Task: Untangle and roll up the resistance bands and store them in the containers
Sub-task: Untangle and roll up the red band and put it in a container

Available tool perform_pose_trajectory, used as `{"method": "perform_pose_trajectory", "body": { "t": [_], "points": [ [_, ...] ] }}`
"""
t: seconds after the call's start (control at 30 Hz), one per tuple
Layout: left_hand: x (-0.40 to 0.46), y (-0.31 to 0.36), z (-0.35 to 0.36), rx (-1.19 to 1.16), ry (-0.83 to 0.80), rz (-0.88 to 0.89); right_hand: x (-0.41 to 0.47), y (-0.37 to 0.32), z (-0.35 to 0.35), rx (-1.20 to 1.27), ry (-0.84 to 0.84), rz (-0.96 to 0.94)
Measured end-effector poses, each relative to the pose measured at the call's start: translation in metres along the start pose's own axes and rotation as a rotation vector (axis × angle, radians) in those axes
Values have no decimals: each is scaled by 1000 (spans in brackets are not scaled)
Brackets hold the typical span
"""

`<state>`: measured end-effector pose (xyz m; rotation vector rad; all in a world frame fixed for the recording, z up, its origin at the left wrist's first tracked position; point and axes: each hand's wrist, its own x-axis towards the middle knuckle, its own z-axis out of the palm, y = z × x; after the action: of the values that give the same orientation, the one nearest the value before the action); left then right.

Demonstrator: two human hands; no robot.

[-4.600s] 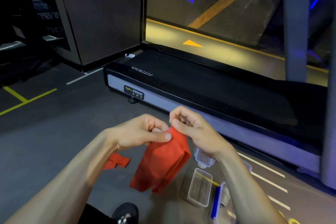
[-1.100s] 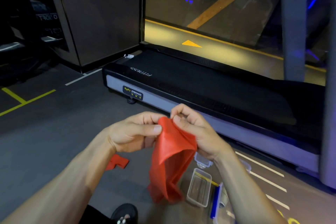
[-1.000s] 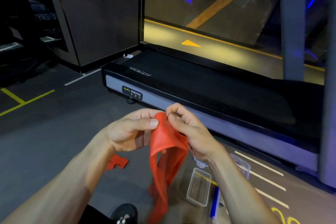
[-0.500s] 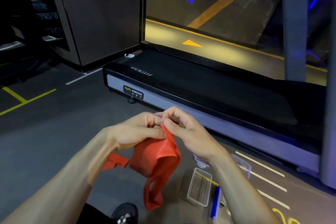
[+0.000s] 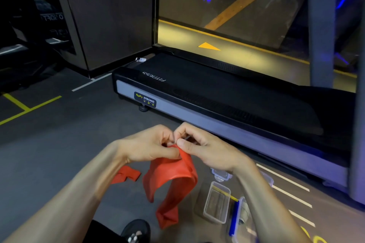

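A red resistance band (image 5: pixel 173 181) hangs in front of me in a loose, twisted loop. My left hand (image 5: pixel 146 144) and my right hand (image 5: pixel 205 148) are side by side, both pinching the band's top edge between thumb and fingers. A second red band (image 5: pixel 126 175), folded flat, lies on the floor below my left forearm. An empty clear plastic container (image 5: pixel 217 202) stands on the floor to the right of the hanging band. Another clear container (image 5: pixel 220 174) is partly hidden under my right wrist.
A black treadmill (image 5: pixel 227 100) stretches across the floor just beyond my hands. A container with a blue lid clip (image 5: pixel 235 217) sits under my right forearm. My shoe (image 5: pixel 136 231) shows at the bottom edge. The grey floor carries yellow and white lines.
The band was let out into a long hanging strip, then its top was gathered again. My hands have come closer together at its top edge, and the loop below hangs wider.
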<state>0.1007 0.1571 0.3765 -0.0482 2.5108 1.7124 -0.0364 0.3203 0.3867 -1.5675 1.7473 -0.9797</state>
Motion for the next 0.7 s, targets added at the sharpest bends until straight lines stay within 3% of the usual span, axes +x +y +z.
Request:
{"method": "perform_pose_trajectory", "body": {
  "t": [0.23,0.37,0.5,0.7],
  "points": [
    [1,-1,1,15,53,15,0,1,-2,56,32,-15],
    [3,3,3,-245,46,60,-1,-3,-7,244,136,-83],
    [6,5,5,-563,12,-11,-4,-8,-14,403,162,-135],
    [2,-1,2,-573,-63,-21,-6,-12,-21,444,156,-129]
  ]
}}
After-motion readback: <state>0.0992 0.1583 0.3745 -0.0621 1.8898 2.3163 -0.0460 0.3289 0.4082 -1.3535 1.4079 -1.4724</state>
